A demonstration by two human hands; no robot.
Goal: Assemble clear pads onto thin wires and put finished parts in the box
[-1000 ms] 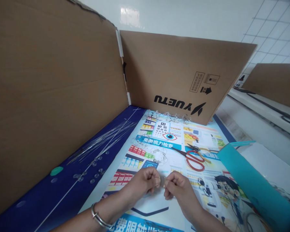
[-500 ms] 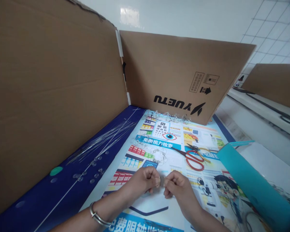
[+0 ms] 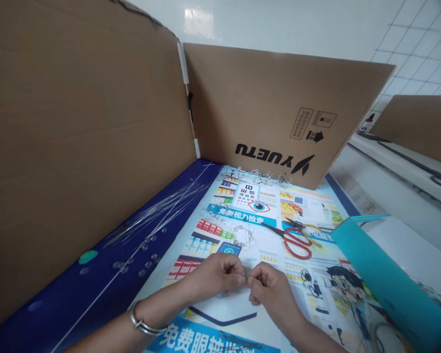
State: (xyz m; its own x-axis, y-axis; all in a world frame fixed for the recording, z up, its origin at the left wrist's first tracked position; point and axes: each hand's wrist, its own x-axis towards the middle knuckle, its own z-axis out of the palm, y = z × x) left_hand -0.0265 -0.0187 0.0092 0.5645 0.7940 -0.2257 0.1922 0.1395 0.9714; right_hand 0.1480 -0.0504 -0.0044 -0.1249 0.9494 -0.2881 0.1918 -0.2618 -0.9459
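Note:
Close together over the printed poster sheet [image 3: 235, 314], both my hands are closed in a pinch. The fingertips of my left hand [image 3: 222, 275] grip one side of a small, shiny, wire-like piece [image 3: 245, 275]. On its other side my right hand [image 3: 267, 283] pinches with thumb and forefinger. The piece is mostly covered by the fingers, so its exact kind is unclear. Just beyond the hands lies a loop of clear beads on thin wire [image 3: 242, 236]. Red-handled scissors [image 3: 297, 249] and yellow-handled pliers [image 3: 312, 239] rest crossed farther right.
Loose clear beads [image 3: 143, 260] and long thin wires [image 3: 154, 211] lie on the blue surface at left, beside a green disc [image 3: 88, 257]. Cardboard panels [image 3: 272, 108] stand behind and left. A teal box [image 3: 385, 279] sits at right. More beaded wirework [image 3: 264, 176] lies at the back.
A greyish, blurred thing showed between my fingertips before; now the fingertips are closer together and only a small bit shows. The view has shifted slightly.

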